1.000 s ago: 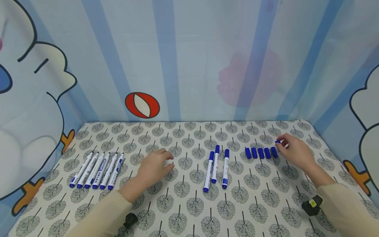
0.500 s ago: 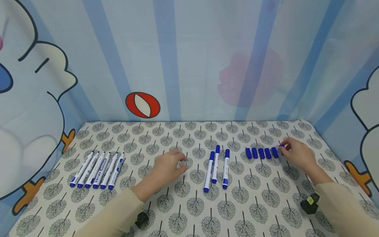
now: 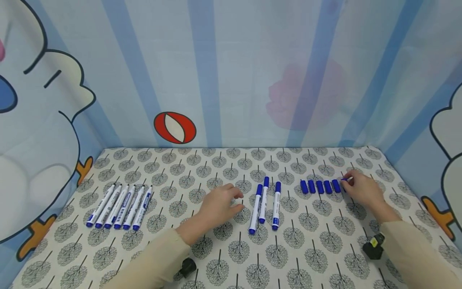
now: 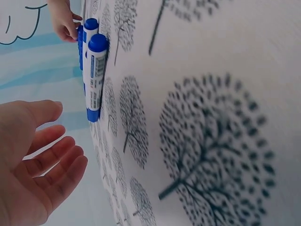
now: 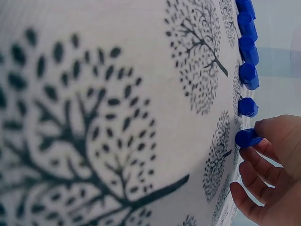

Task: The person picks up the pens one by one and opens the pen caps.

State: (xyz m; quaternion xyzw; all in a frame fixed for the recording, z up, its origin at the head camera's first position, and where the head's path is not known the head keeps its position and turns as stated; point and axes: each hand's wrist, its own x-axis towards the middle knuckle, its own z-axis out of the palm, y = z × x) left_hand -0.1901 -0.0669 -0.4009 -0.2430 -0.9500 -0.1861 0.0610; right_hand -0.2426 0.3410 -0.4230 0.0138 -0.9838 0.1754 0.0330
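My right hand (image 3: 364, 192) pinches a blue marker cap (image 5: 247, 138) between thumb and fingers, at the right end of a row of several blue caps (image 3: 319, 187). In the right wrist view, that cap lies on or just above the cloth, slightly apart from its neighbour. My left hand (image 3: 221, 204) is held over the middle of the cloth, its fingers relaxed and holding nothing. Just right of it lie three white whiteboard markers with blue caps on: the left one (image 3: 254, 212), the middle one (image 3: 264, 200) and the right one (image 3: 276, 208).
At the left, several uncapped whiteboard markers (image 3: 124, 208) lie side by side, dark tips pointing away. A tree-patterned cloth (image 3: 216, 265) covers the table. A curtain with cartoon prints (image 3: 242, 80) stands along its back and sides.
My left hand has moved right, towards the capped markers. The right hand has brought its cap slightly down and nearer to me, to the row's right end.
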